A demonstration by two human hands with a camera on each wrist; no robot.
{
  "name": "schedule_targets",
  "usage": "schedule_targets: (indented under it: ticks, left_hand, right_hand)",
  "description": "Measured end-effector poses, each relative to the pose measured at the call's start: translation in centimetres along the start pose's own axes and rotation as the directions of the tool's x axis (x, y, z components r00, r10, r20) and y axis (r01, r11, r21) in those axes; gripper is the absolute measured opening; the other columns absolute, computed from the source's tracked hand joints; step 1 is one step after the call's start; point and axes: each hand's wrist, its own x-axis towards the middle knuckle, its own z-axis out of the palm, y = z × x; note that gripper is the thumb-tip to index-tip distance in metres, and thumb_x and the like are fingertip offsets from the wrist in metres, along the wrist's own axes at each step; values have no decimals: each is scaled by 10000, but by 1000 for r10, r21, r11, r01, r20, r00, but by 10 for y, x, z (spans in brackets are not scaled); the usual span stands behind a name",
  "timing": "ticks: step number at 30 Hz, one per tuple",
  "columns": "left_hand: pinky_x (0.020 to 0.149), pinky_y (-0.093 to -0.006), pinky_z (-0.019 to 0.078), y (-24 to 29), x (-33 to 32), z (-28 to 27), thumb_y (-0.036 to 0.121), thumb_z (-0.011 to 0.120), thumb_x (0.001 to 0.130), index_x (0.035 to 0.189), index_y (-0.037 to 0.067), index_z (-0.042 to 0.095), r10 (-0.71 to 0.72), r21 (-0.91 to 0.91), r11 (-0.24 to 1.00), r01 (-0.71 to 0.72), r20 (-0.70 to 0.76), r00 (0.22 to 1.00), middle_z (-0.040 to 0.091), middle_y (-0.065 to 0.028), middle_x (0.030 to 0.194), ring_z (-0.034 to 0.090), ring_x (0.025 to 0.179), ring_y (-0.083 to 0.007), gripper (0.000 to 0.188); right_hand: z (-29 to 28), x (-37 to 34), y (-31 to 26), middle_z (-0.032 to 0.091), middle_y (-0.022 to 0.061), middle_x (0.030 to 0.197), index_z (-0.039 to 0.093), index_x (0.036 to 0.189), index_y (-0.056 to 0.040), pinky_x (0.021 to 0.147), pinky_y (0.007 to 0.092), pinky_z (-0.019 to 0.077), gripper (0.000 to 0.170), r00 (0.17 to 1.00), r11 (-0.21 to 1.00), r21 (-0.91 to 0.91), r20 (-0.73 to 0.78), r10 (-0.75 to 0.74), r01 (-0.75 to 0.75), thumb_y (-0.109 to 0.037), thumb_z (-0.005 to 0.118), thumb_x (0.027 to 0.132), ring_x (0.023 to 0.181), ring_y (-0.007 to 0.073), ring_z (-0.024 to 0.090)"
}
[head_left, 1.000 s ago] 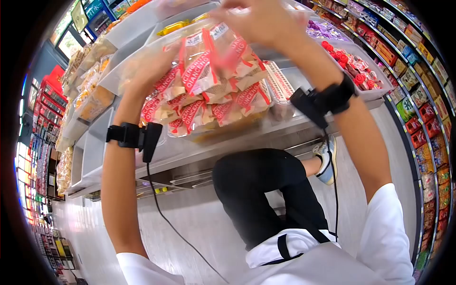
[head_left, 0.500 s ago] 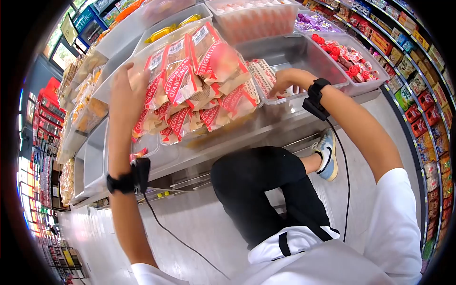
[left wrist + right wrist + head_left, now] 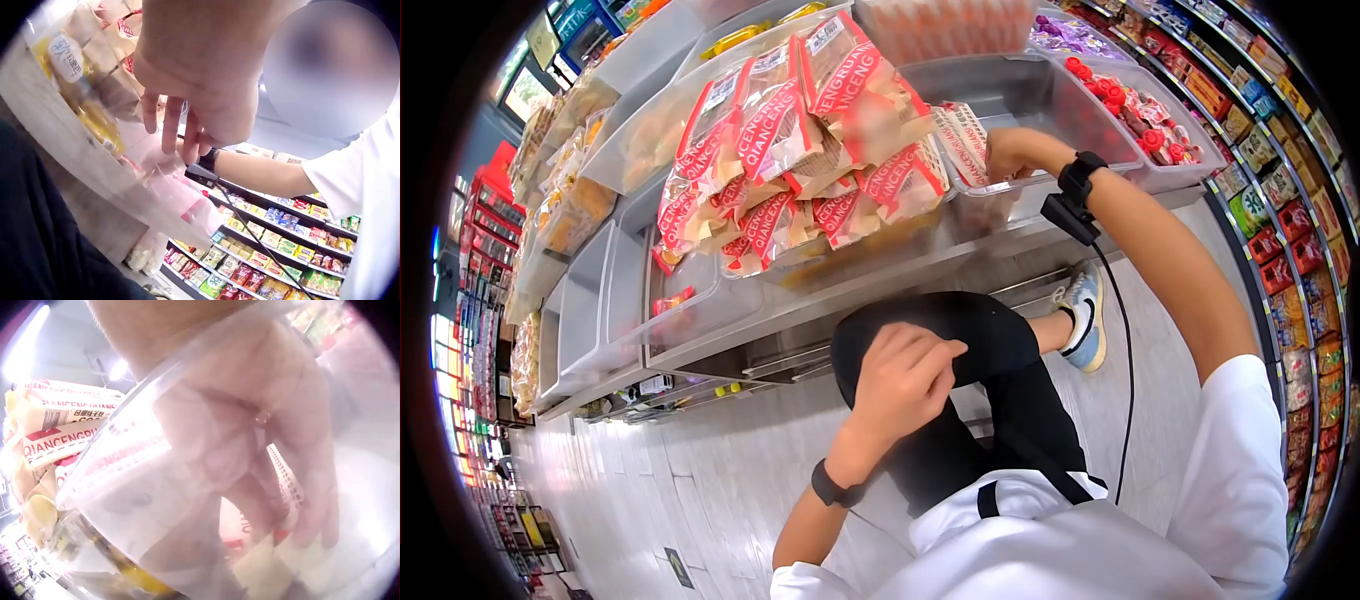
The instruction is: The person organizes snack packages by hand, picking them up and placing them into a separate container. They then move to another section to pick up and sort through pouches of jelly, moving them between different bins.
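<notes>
My right hand (image 3: 1020,153) reaches into a clear plastic bin (image 3: 1010,68), over a bread packet (image 3: 962,143) with red lettering on white. Through the bin's clear wall, the right wrist view shows my thumb and fingers around the packet (image 3: 236,520). My left hand (image 3: 903,378) hangs in front of my bent knee, fingers loosely curled and holding nothing. The left wrist view also shows this hand (image 3: 194,94) with fingers drooping. To the left of the bin, a tall pile of similar bread packets (image 3: 770,130) rises above its container.
Right of the bin stands a tub of red-wrapped sweets (image 3: 1135,110). Behind it is a container of pinkish packs (image 3: 950,25). A nearly bare tray (image 3: 730,300) at the front left holds a small red packet (image 3: 672,300). Stocked shelves (image 3: 1290,240) line the right side.
My right hand came off the top of the pile and went down into the bin on the right. My left hand left the pile's left side and dropped before my knee.
</notes>
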Motion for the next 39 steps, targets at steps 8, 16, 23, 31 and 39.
schedule_targets:
  ticks: [8, 16, 23, 31, 39]
  left_hand:
    - [825, -384, 503, 5, 12, -3, -70, 665, 721, 1083, 24, 636, -82, -65, 995, 79, -46, 996, 683, -115, 1014, 644, 915, -306, 375]
    - [948, -377, 495, 20, 57, 0, 1, 667, 833, 1259, 9, 513, -183, -358, 925, 127, -126, 975, 604, -154, 1248, 604, 1131, -289, 453]
    - [1010, -396, 465, 34, 99, 48, 412, 603, 964, 1452, 39, 299, -408, -919, -24, 393, 368, 836, 459, -148, 1412, 514, 1265, -254, 685]
    - [1034, -376, 448, 68, 66, 117, 165, 697, 895, 1516, 60, 82, -474, -929, 89, 360, 278, 836, 442, -183, 1365, 500, 1258, -241, 881]
    - [1079, -394, 397, 68, 56, 131, 119, 676, 905, 1544, 76, 13, -572, -921, 150, 358, 215, 792, 427, -172, 1346, 480, 1272, -249, 922]
  right_hand:
    - [-46, -23, 43, 696, 195, 1052, 675, 1031, 85, 783, 288, 601, 218, 987, 674, 735, 43, -154, 74, 13, 641, 828, 912, 284, 718]
    - [-45, -92, 77, 685, 81, 1013, 627, 1078, 6, 804, 257, 557, 180, 900, 366, 835, -307, -310, 411, -56, 611, 910, 894, 153, 679]
    - [38, -246, 69, 660, 16, 878, 629, 872, -4, 760, 256, 523, 57, 850, 446, 724, -430, -305, 526, -22, 683, 881, 818, 82, 629]
    - [163, -288, 91, 575, 49, 1178, 531, 1194, -26, 944, 302, 479, 320, 977, 33, 976, -213, -14, 213, -120, 674, 924, 1091, 106, 558]
    - [174, -285, 91, 639, 58, 1180, 512, 1308, -5, 972, 334, 489, 706, 904, 182, 895, -423, 53, 408, -96, 870, 706, 1086, 153, 615]
